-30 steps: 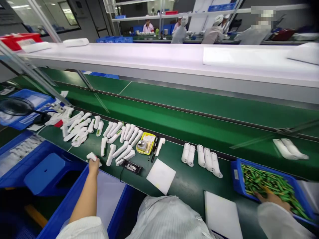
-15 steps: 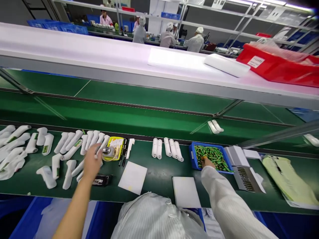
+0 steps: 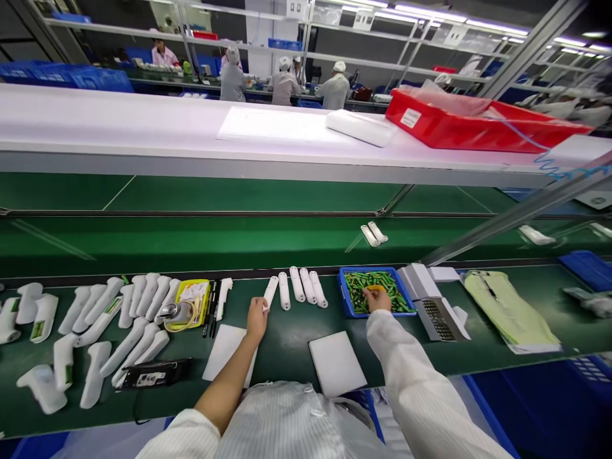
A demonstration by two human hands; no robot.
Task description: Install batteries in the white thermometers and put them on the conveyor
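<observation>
My left hand (image 3: pixel 257 319) is closed on the lower end of a white plastic handle shell (image 3: pixel 271 291), left of a row of several similar white shells (image 3: pixel 306 285). My right hand (image 3: pixel 377 299) reaches into a blue tray (image 3: pixel 342 299) heaped with small green pieces (image 3: pixel 356 285), perhaps circuit boards. An orange cover shows on one of its fingers. The fingers are bent down and pressed together; what they pinch, if anything, is hidden. A white pad (image 3: pixel 224 347) lies partly under my left forearm, and a second white pad (image 3: pixel 337 363) lies between my arms.
Several white thermometer-shaped housings (image 3: pixel 98 373) lie at the left. Near them are a yellow tray (image 3: pixel 203 303), black pens (image 3: pixel 211 312) and a black case (image 3: pixel 155 375). Right of the blue tray stand an opened box (image 3: pixel 437 319) and a yellow-green cloth (image 3: pixel 509 312). A shelf (image 3: pixel 182 121) carries a red bin (image 3: pixel 459 124).
My left hand has moved right, from the housings by the yellow tray to the white shell. My right hand stays in the blue tray. The view has turned right.
</observation>
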